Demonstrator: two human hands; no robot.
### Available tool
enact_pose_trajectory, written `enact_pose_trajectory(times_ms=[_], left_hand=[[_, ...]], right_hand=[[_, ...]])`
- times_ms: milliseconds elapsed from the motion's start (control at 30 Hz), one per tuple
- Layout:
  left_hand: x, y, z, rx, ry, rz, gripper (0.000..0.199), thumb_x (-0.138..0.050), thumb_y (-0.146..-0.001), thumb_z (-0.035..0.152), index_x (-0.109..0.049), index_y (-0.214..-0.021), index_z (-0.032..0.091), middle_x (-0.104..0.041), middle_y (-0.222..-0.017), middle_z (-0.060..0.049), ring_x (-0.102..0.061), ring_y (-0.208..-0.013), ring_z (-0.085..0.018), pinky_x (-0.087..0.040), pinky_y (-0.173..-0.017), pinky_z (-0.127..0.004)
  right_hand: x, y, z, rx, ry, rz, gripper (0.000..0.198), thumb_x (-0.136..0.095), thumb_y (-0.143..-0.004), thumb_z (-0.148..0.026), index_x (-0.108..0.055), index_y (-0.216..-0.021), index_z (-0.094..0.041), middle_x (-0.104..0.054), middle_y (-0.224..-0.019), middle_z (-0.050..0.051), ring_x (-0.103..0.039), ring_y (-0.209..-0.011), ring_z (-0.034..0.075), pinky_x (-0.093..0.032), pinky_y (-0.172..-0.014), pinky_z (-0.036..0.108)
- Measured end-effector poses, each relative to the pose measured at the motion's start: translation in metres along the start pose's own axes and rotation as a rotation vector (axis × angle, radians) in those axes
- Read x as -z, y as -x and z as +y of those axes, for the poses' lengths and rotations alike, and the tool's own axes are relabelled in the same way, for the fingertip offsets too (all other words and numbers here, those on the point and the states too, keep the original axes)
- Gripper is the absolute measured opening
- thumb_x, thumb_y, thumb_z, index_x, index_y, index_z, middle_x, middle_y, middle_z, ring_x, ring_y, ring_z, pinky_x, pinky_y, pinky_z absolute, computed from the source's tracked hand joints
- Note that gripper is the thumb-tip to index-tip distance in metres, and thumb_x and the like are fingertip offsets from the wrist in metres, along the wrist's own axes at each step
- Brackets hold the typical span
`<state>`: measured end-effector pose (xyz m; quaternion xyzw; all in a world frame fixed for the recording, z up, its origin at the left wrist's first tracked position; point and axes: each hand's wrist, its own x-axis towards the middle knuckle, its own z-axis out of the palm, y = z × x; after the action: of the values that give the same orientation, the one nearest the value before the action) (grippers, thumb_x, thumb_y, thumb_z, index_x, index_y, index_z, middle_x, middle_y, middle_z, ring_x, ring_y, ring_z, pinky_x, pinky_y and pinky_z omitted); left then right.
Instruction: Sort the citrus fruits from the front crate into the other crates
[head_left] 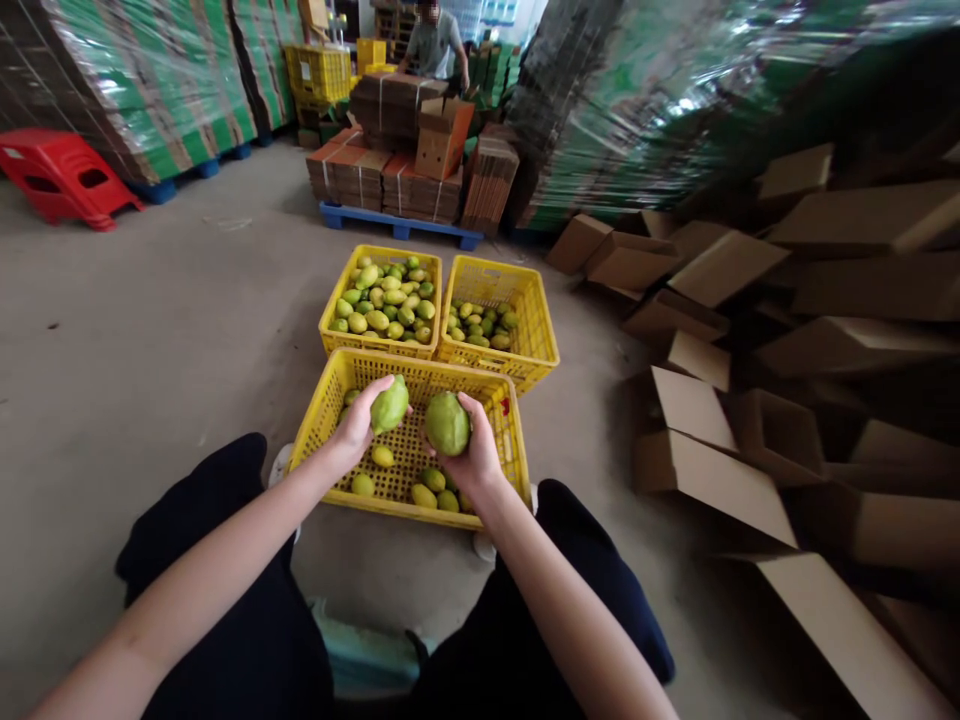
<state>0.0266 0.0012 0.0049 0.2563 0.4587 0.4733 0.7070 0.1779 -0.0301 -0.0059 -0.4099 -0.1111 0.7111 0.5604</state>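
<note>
The near crate (390,507) is perforated plastic; above it, a bumpy-skinned green lemon (448,424); rightward, matt cardboard boxes (720,490).

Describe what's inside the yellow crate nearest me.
The nearest yellow crate holds loose fruits, some yellow, some greenish. The left hand, the right hand and the held fruits cover parts of its floor; anything beneath is hidden.

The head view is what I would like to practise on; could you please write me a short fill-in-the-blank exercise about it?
The left hand and the right hand together hold ____ green fruits.
The front crate, below the hands, is coloured ____.
Of the two rear crates, the fuller one stands on the ____.
The stool on the floor is coloured ____.
Missing words: two; yellow; left; red.
</note>
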Motion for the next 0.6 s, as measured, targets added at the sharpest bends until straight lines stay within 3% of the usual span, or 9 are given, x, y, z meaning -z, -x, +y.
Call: enact_pose_trajectory(times_ms=[100, 200, 333, 500, 600], left_hand=[[-0.002, -0.004, 0.002, 0.167, 0.105, 0.056, 0.024, -0.057, -0.087, 0.036, -0.065, -0.085, 0.013, -0.067, -0.062, -0.005, -0.059, -0.045, -0.012, -0.042, -0.038, -0.018], [-0.004, -0.006, 0.003, 0.335, 0.168, 0.071, 0.028, -0.046, -0.095, 0.033, -0.064, -0.095, 0.012, -0.066, -0.062, -0.008, -0.058, -0.041, -0.012, -0.043, -0.036, -0.017], [-0.007, -0.006, 0.004, 0.426, 0.224, 0.103, 0.03, -0.038, -0.099, 0.031, -0.06, -0.097, 0.01, -0.062, -0.06, -0.008, -0.058, -0.043, -0.013, -0.049, -0.04, -0.018], [-0.007, -0.005, 0.004, 0.382, 0.184, 0.014, 0.023, -0.042, -0.097, 0.029, -0.057, -0.093, 0.012, -0.06, -0.063, -0.006, -0.059, -0.05, -0.013, -0.049, -0.044, -0.019], [-0.005, -0.003, 0.001, 0.241, 0.023, -0.038, 0.016, -0.053, -0.093, 0.026, -0.056, -0.104, 0.014, -0.065, -0.082, -0.008, -0.065, -0.068, -0.016, -0.055, -0.061, -0.025]], right_hand=[[0.007, -0.012, 0.005, -0.025, 0.007, 0.111, 0.02, -0.069, -0.074, -0.04, -0.06, -0.08, -0.022, -0.067, -0.066, -0.002, -0.06, -0.056, 0.015, -0.047, -0.047, 0.026], [0.013, -0.019, 0.012, -0.105, 0.031, 0.055, 0.026, -0.063, -0.078, -0.046, -0.064, -0.087, -0.021, -0.069, -0.069, 0.002, -0.062, -0.057, 0.019, -0.045, -0.044, 0.029], [0.014, -0.02, 0.01, -0.18, 0.073, -0.004, 0.037, -0.062, -0.079, -0.057, -0.064, -0.081, -0.02, -0.068, -0.067, 0.005, -0.061, -0.055, 0.019, -0.046, -0.043, 0.029], [0.015, -0.02, 0.001, -0.128, 0.116, -0.008, 0.033, -0.067, -0.076, -0.053, -0.062, -0.078, -0.021, -0.065, -0.067, 0.004, -0.059, -0.057, 0.016, -0.051, -0.048, 0.028], [0.015, -0.016, -0.002, 0.011, 0.28, 0.008, 0.033, -0.072, -0.071, -0.05, -0.06, -0.084, -0.022, -0.065, -0.075, 0.004, -0.061, -0.065, 0.018, -0.052, -0.052, 0.03]])
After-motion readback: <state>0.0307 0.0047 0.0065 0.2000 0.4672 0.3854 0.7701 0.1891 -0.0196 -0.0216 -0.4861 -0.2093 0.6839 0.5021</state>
